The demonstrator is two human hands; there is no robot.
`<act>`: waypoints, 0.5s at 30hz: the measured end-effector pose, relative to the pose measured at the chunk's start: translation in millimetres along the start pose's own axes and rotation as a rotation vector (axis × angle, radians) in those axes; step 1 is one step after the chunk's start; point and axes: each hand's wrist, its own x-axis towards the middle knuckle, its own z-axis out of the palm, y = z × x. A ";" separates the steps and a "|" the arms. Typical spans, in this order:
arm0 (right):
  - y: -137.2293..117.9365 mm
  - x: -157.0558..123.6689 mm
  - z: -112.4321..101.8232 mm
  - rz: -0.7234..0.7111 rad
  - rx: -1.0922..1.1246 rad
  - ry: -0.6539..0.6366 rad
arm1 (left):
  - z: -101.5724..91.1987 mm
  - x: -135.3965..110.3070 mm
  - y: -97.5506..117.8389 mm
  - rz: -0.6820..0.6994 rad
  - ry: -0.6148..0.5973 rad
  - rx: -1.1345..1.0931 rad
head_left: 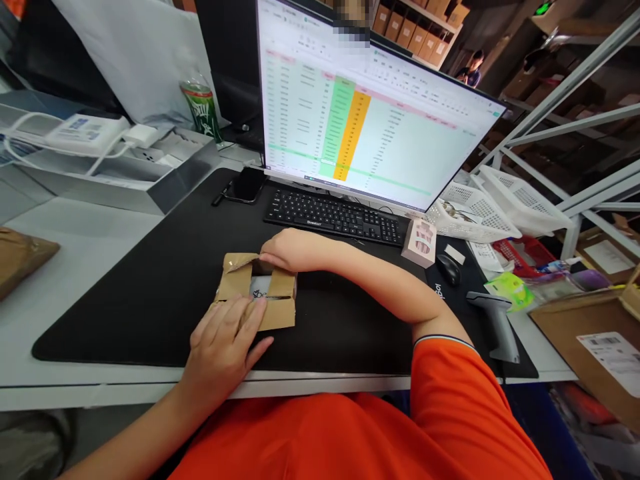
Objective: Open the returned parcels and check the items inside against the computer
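A small brown cardboard box sits on the black desk mat with its top flaps partly raised. Through the gap between the flaps shows a white item with dark lettering that reads in part "be". My left hand lies on the near left side of the box, fingers stretched out over the near flap and thumb apart. Reaching across from the right, my right hand has its fingers curled over the far flap. Its fingertips are partly hidden behind the cardboard.
Behind the box are a black keyboard, a phone and a monitor showing a spreadsheet. To the right stand a pink box, a mouse, a barcode scanner and white baskets. A brown parcel lies at left.
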 end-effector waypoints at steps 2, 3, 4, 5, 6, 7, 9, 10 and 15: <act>-10.9 -2.3 -1.1 0.034 -0.020 -0.018 | -5.0 -0.1 2.7 -0.019 -0.010 -0.068; -19.4 -2.7 -1.3 0.063 -0.053 -0.009 | -8.8 1.2 4.6 -0.028 -0.012 -0.090; -29.4 -2.3 -1.6 0.097 -0.099 0.015 | -13.2 3.3 6.7 -0.035 -0.010 -0.100; -40.6 -0.8 -2.4 0.128 -0.150 0.047 | -18.2 5.8 8.8 -0.039 -0.002 -0.102; -52.2 1.6 -3.9 0.145 -0.192 0.075 | -23.2 8.4 10.9 -0.037 0.006 -0.106; -63.8 4.9 -6.4 0.138 -0.211 0.087 | -28.1 10.6 12.6 -0.032 0.016 -0.115; -84.3 12.4 -14.6 0.070 -0.169 0.032 | -36.2 13.4 15.1 -0.024 0.023 -0.132; -92.2 15.9 -20.0 0.023 -0.121 -0.032 | -38.8 13.9 15.8 -0.023 0.013 -0.138; -97.7 27.2 -47.4 -0.070 -0.005 -0.313 | -34.9 14.5 15.3 -0.024 -0.041 -0.158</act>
